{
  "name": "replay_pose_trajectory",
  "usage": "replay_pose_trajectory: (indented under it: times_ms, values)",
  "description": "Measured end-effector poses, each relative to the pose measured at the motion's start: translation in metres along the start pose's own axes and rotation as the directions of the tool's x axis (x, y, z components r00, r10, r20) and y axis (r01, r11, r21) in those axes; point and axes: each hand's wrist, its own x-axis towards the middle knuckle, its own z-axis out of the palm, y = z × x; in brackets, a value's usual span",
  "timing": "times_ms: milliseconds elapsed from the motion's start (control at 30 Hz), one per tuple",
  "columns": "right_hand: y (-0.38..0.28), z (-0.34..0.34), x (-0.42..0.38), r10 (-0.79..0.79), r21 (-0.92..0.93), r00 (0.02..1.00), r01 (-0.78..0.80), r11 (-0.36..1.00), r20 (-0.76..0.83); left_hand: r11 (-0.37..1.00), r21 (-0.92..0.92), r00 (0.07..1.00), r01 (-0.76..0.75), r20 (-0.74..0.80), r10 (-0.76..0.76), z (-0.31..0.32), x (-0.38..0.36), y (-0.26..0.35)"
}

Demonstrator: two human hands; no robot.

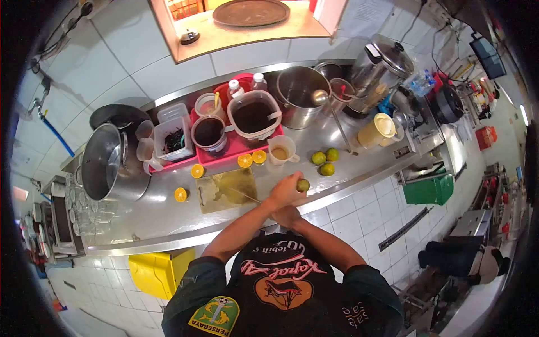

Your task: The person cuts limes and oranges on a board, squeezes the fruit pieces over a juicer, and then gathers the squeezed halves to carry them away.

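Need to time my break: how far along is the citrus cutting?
Partway, it seems. Four orange-fleshed halves lie cut side up near the cutting board. The left hand holds one green citrus, apparently whole; the right hand seems to hold the knife. Three more green fruits sit uncut on the counter.

Steel counter (140,224) across the middle. Left: large pot (100,163). Left of centre: cutting board (216,194), four cut citrus halves (180,194) nearby. Right of centre: three green citrus (327,169), grouped.
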Motion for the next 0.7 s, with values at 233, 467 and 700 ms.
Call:
replay_pose_trajectory:
  times_ms: [233,467,700]
  values:
    - [-0.006,-0.005,0.010,0.233,-0.011,0.964,-0.233,0.972,0.126,0.888,-0.450,0.917,0.096,-0.306,-0.254,-0.107,-0.089,-0.044]
    - [-0.019,0.011,0.038,0.200,0.138,0.977,-0.209,0.968,0.073,0.729,-0.681,0.729,0.067,-0.466,-0.502,-0.093,-0.130,-0.139]
    - [-0.059,0.008,0.056,0.124,0.295,0.992,-0.119,0.948,0.002,0.457,-0.885,0.720,-0.092,-0.376,-0.583,-0.088,-0.119,-0.127]
